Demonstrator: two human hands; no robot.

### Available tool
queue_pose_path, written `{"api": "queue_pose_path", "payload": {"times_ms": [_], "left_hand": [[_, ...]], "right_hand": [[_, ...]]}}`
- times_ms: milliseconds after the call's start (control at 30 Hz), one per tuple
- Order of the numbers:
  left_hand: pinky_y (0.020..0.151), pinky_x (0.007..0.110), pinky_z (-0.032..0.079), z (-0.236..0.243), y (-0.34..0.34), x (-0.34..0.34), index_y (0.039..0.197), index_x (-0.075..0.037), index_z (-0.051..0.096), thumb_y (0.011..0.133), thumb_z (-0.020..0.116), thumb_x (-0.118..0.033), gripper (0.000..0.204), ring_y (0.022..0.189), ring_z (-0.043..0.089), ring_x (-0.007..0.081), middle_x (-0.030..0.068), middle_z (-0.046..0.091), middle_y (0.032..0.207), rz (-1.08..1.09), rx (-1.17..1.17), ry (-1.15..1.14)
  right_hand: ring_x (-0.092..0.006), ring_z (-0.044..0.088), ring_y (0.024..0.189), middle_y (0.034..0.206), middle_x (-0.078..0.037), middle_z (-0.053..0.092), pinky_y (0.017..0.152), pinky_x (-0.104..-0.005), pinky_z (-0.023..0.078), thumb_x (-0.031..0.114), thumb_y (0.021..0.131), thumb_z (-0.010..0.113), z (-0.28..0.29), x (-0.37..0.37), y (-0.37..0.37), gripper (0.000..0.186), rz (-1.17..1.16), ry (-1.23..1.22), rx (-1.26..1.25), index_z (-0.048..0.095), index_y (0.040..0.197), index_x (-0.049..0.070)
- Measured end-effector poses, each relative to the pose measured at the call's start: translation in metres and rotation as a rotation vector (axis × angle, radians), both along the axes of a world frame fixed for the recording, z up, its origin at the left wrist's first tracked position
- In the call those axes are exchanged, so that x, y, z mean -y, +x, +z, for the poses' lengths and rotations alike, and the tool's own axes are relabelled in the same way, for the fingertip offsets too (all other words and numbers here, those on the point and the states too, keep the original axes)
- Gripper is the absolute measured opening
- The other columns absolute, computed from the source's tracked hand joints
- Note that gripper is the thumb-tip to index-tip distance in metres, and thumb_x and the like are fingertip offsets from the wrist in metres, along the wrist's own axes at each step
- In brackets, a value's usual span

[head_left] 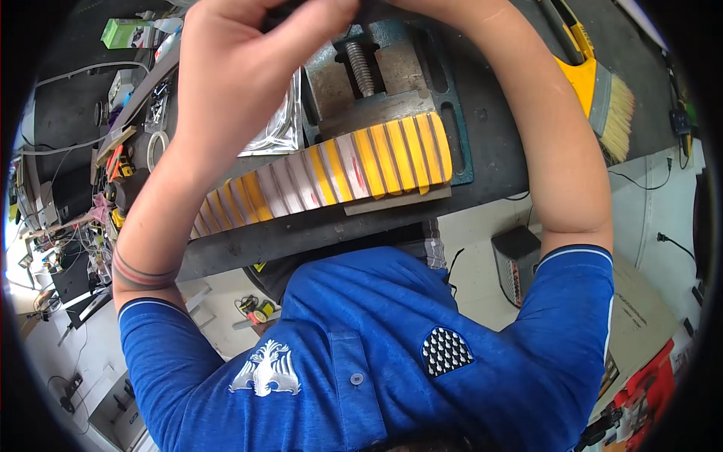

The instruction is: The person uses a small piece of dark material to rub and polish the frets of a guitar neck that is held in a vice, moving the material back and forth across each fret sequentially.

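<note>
My left hand is raised at the top of the view, its thumb reaching toward the middle. The other fingers run past the upper edge, and whatever they may hold is hidden. Only the wrist side of my right hand shows at the top, with its fingers cut off. Below both hands lies a long, curved piece with yellow and grey crosswise stripes and a few red marks. Its wide right end rests against a metal vise with a threaded screw. Neither hand touches the striped piece.
A yellow-handled brush lies at the right of the dark workbench. Clear plastic packaging sits left of the vise. Tools, cables and a green-and-white box crowd the left side. A dark box stands on the floor.
</note>
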State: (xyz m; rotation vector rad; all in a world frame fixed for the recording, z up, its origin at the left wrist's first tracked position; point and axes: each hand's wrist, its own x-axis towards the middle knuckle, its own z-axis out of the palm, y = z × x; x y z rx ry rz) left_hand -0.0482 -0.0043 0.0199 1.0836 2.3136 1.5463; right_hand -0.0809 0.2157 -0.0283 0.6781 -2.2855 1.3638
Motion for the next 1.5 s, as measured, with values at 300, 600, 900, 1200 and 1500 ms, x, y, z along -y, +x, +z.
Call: {"api": "queue_pose_path", "payload": {"times_ms": [300,600,900,1200,1500], "left_hand": [[0.092,0.033,0.068,0.028,0.012,0.003,0.125,0.008,0.076,0.110,0.070,-0.007,0.022,0.098,0.080,0.0206,0.0163,0.081,0.114,0.185,0.503,0.452],[0.096,0.038,0.068,0.025,0.035,-0.004,0.122,0.010,0.077,0.108,0.077,-0.007,0.022,0.101,0.080,0.0228,0.0174,0.081,0.113,0.173,0.544,0.459],[0.092,0.035,0.067,0.028,0.049,0.002,0.120,0.010,0.078,0.107,0.080,-0.010,0.024,0.097,0.080,0.0212,0.0162,0.082,0.109,0.149,0.506,0.434],[0.089,0.033,0.065,0.029,0.051,0.002,0.119,0.008,0.079,0.104,0.084,-0.011,0.024,0.095,0.080,0.0191,0.0143,0.083,0.107,0.130,0.498,0.407],[0.087,0.032,0.064,0.027,0.047,0.000,0.119,0.007,0.079,0.103,0.085,-0.010,0.024,0.092,0.079,0.0182,0.0139,0.083,0.105,0.109,0.457,0.331]], "right_hand": [[-0.0056,0.063,0.082,0.099,0.000,0.071,0.073,-0.0211,0.053,0.027,0.114,0.071,0.051,0.007,0.079,0.030,0.088,-0.448,0.438,0.071,0.123,-0.001],[-0.0042,0.065,0.084,0.098,0.001,0.074,0.074,-0.0210,0.053,0.011,0.109,0.078,0.047,0.029,0.123,0.014,-0.122,-0.629,0.393,0.074,0.114,-0.002],[-0.0048,0.067,0.084,0.093,-0.001,0.076,0.075,-0.0223,0.054,0.004,0.106,0.077,0.059,0.046,0.151,0.010,-0.239,-0.576,0.237,0.077,0.109,-0.005],[-0.0033,0.063,0.081,0.092,0.002,0.074,0.072,-0.0209,0.050,0.008,0.107,0.076,0.051,0.035,0.144,0.011,-0.225,-0.642,0.368,0.078,0.108,-0.002],[-0.0024,0.060,0.089,0.098,0.004,0.070,0.079,-0.0205,0.050,0.011,0.113,0.070,0.032,0.021,0.133,0.011,-0.023,-0.608,0.332,0.071,0.113,0.001]]}}
